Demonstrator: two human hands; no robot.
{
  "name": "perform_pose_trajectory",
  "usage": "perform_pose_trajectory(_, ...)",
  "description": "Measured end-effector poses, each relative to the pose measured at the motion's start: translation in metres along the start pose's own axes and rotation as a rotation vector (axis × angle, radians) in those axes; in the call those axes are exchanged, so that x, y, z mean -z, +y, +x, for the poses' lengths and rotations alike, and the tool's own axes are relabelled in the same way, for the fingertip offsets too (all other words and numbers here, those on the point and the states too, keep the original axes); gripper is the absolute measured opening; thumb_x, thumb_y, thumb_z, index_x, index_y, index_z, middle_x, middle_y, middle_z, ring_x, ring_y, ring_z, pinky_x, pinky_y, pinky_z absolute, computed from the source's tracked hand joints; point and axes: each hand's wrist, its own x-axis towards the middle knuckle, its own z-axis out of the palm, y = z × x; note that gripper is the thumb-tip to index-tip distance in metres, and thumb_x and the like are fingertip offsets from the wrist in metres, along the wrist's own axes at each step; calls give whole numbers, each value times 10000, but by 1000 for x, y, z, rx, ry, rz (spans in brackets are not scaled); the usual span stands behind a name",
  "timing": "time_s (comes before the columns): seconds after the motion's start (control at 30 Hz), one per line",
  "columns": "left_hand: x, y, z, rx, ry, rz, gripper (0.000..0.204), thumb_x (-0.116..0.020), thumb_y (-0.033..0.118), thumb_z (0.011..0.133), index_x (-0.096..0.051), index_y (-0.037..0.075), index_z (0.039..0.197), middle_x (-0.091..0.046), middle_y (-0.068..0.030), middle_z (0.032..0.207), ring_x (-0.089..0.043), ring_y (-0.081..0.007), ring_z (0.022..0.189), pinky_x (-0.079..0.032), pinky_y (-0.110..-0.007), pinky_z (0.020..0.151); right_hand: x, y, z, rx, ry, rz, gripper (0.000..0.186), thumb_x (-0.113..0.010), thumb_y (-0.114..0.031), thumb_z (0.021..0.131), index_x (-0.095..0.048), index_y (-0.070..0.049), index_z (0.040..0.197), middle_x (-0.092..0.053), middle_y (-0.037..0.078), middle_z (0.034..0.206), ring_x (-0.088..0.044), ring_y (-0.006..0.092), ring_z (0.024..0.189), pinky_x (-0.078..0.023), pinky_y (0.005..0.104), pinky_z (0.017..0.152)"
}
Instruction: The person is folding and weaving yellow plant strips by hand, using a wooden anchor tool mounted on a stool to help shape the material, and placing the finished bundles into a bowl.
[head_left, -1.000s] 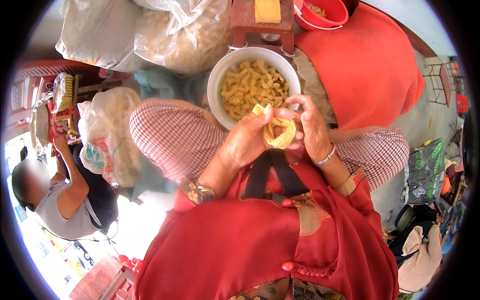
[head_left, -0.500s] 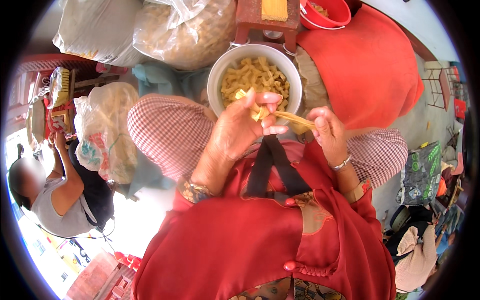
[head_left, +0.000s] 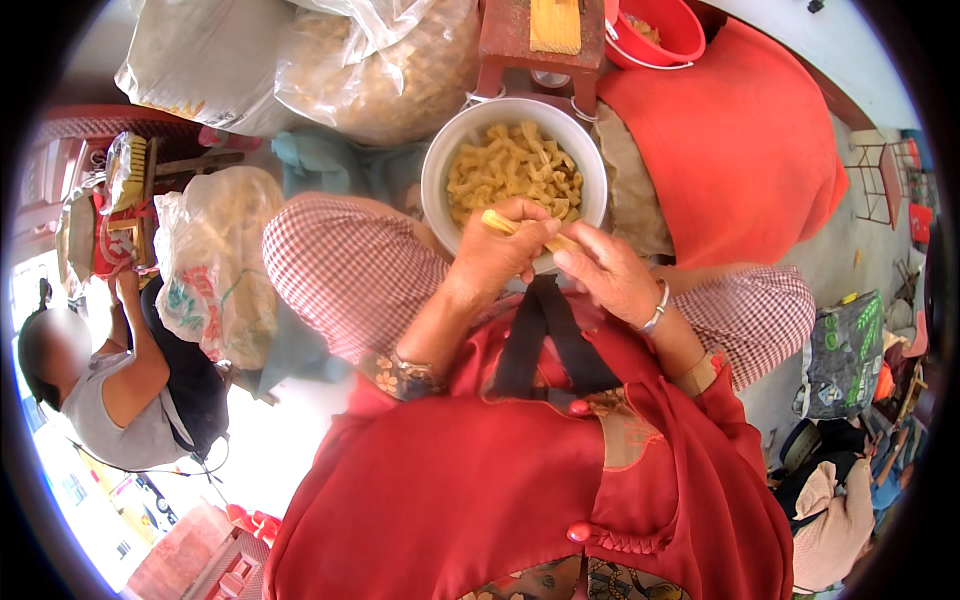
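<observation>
A pliable yellow strip (head_left: 497,222), seemingly tofu skin, runs between my two hands in front of me. My left hand (head_left: 490,255) is closed round it, and one end sticks out past the fingers on the far side. Close beside it, my right hand (head_left: 608,272) pinches the strip's other part, fingertips nearly touching the left ones. Just beyond the hands stands a white bowl (head_left: 432,180) holding many short, knotted-looking yellow pieces (head_left: 515,175). My fingers partly cover the strip, so its middle is hidden.
A red stool (head_left: 500,45) with a yellow block (head_left: 555,25) stands behind the bowl. Right of it are a red bucket (head_left: 680,40) and a red cloth (head_left: 730,140). Filled plastic bags (head_left: 375,75) sit at far left. A person (head_left: 120,390) works at left.
My hands have come together; the strip was stretched out to the right between them and its length is now gathered in. My right hand moved left and slightly down.
</observation>
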Motion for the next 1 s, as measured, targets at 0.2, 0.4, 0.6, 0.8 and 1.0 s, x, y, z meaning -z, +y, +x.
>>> perform_pose_trajectory(0.2,26,33,-6,-161,-13,-265,35,-612,87,862,-586,65,871,-395,57,579,-297,-37,449,-279,-198,404,17,-13,2,222,24,-166,348,-491,-268,946,-540,4,736,-523,92,622,-499,159,565,-412,288,558)
perform_pose_trajectory(0.4,1,89,29,-346,-7,-122,32,-611,93,855,-591,69,852,-453,43,617,-357,-44,495,-356,-222,449,65,-56,40,352,214,-387,342,-495,-266,945,-529,6,740,-507,93,608,-478,143,559,-402,285,548)
perform_pose_trajectory(0.6,-32,164,86,-518,-20,15,90,-604,113,825,-589,25,833,-533,-2,673,-492,-79,565,-457,-232,484,130,-108,91,465,489,-637,325,-488,-310,918,-583,-36,771,-492,144,587,-462,306,529,-376,365,516)
perform_pose_trajectory(0.8,-26,189,149,-687,147,335,174,-608,170,794,-607,-3,816,-603,-60,706,-570,-119,627,-501,-292,562,153,-117,144,472,648,-847,352,-486,-350,903,-587,-45,760,-544,164,633,-514,329,570,-391,405,549)
perform_pose_trajectory(1.0,16,154,141,-686,483,754,175,-599,156,795,-650,4,866,-611,-40,680,-567,-96,634,-459,-251,577,148,-46,146,261,492,-691,352,-502,-345,921,-591,-20,817,-629,149,713,-625,228,674,-432,418,615)
